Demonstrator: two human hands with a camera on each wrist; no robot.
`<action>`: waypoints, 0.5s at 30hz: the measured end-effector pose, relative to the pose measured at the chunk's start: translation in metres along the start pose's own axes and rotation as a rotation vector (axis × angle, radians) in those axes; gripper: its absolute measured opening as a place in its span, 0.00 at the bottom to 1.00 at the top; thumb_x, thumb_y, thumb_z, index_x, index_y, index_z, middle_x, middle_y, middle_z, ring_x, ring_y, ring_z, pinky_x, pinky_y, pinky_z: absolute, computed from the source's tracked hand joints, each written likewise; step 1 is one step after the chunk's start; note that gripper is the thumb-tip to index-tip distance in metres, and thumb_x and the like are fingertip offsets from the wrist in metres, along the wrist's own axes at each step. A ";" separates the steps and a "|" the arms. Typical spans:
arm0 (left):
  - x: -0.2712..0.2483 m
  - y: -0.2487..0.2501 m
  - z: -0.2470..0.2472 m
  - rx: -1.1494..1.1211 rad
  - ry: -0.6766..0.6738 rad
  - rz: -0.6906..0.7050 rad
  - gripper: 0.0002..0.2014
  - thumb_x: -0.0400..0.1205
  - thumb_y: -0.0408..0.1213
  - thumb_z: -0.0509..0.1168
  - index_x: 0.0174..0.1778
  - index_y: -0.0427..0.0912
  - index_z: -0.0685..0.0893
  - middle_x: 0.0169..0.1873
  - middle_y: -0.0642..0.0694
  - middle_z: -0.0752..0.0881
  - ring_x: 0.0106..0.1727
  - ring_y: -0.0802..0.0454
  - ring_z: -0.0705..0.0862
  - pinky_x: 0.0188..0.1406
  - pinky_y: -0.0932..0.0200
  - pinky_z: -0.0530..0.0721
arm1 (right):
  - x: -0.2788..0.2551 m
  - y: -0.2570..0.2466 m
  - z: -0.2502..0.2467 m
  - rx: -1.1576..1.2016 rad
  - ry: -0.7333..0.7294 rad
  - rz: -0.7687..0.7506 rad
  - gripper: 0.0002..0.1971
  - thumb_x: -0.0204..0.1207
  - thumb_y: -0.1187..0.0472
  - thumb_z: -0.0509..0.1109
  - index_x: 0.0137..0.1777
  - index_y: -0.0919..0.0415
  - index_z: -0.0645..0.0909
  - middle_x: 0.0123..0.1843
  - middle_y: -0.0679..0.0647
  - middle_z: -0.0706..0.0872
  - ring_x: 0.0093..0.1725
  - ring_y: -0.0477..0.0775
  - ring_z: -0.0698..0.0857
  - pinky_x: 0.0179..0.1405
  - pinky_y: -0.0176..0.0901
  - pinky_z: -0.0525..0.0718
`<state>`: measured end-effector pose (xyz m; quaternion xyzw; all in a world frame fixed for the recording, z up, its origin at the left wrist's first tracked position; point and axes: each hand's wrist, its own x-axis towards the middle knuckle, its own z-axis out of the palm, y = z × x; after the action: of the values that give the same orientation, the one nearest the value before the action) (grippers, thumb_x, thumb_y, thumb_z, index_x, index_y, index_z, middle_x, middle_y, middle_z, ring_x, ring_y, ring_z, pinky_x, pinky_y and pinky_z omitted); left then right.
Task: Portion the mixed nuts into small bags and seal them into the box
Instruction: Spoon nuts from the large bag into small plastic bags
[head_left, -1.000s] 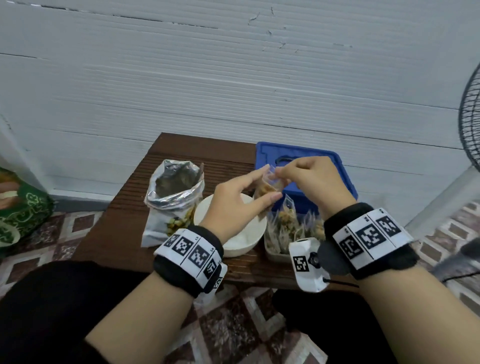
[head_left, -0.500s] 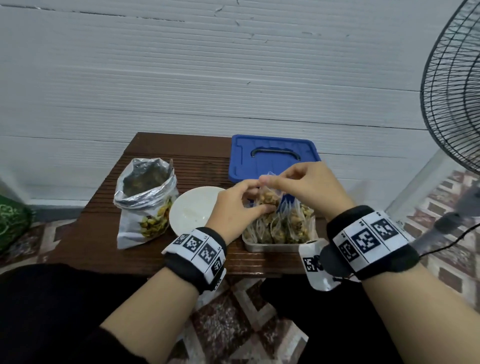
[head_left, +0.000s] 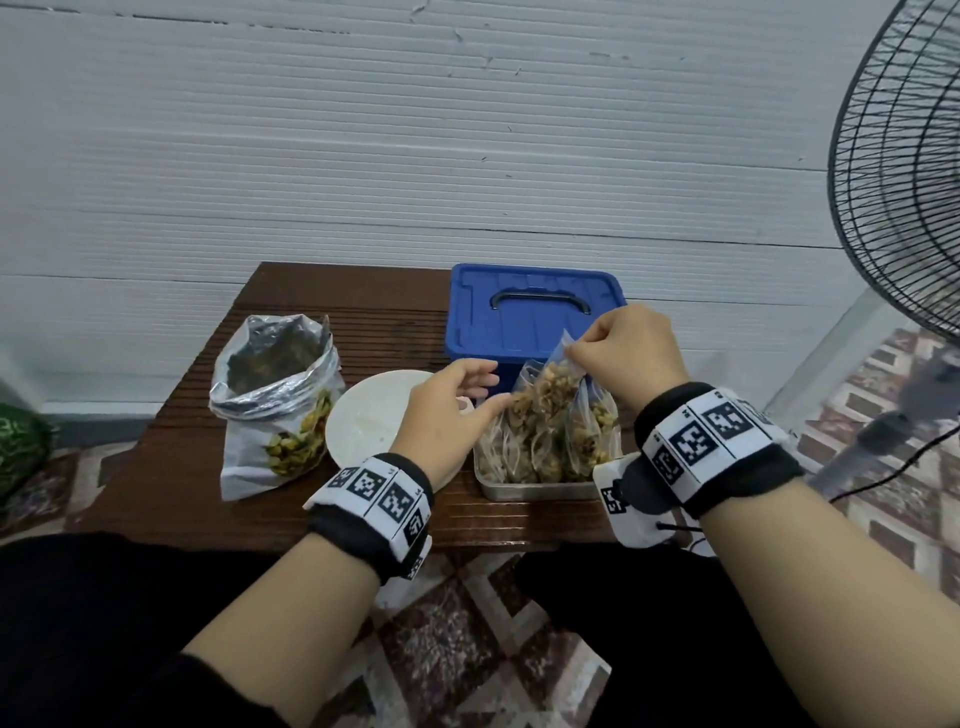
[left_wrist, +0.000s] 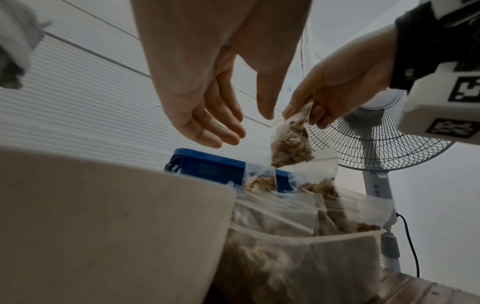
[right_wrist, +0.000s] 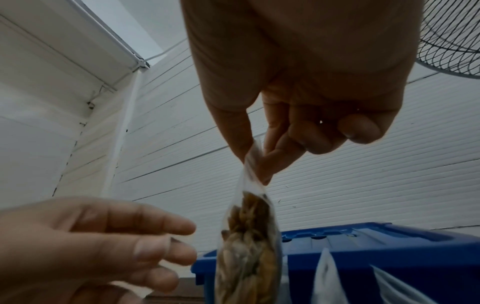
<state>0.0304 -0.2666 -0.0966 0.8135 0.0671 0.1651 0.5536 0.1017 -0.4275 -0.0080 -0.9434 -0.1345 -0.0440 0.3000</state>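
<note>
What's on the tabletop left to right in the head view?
Foil nut pouch → white bowl → left hand → metal tray of filled small bags → right hand, which pinches one bag of nuts by its top.

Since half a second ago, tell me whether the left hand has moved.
Yes. The left hand has let go of the small bag and drawn back toward the white bowl, fingers relaxed. The right hand alone pinches the bag's top.

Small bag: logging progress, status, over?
Right hand pinches small bag by its top. Left hand open alongside. Blue box lid shut.
</note>
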 end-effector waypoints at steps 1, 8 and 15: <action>0.000 -0.002 -0.001 0.021 -0.013 -0.006 0.18 0.77 0.39 0.73 0.63 0.48 0.82 0.51 0.57 0.86 0.52 0.66 0.83 0.50 0.74 0.77 | 0.000 0.000 -0.001 0.013 0.002 0.009 0.16 0.76 0.60 0.69 0.39 0.76 0.86 0.43 0.69 0.89 0.46 0.63 0.87 0.48 0.52 0.87; 0.003 -0.012 0.000 0.129 -0.071 -0.011 0.20 0.77 0.38 0.73 0.66 0.46 0.81 0.54 0.55 0.85 0.54 0.63 0.82 0.45 0.84 0.73 | -0.001 -0.003 -0.012 0.091 -0.040 0.035 0.14 0.75 0.60 0.72 0.41 0.74 0.87 0.41 0.63 0.90 0.41 0.55 0.85 0.46 0.48 0.84; 0.000 -0.019 -0.001 0.137 -0.096 -0.042 0.19 0.78 0.36 0.73 0.65 0.46 0.81 0.52 0.56 0.85 0.50 0.66 0.81 0.44 0.86 0.72 | -0.005 -0.010 -0.007 0.090 -0.142 0.038 0.12 0.73 0.63 0.73 0.38 0.75 0.87 0.30 0.56 0.83 0.28 0.50 0.78 0.32 0.42 0.79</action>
<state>0.0314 -0.2586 -0.1142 0.8550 0.0686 0.1092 0.5024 0.0945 -0.4248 0.0025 -0.9320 -0.1396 0.0348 0.3328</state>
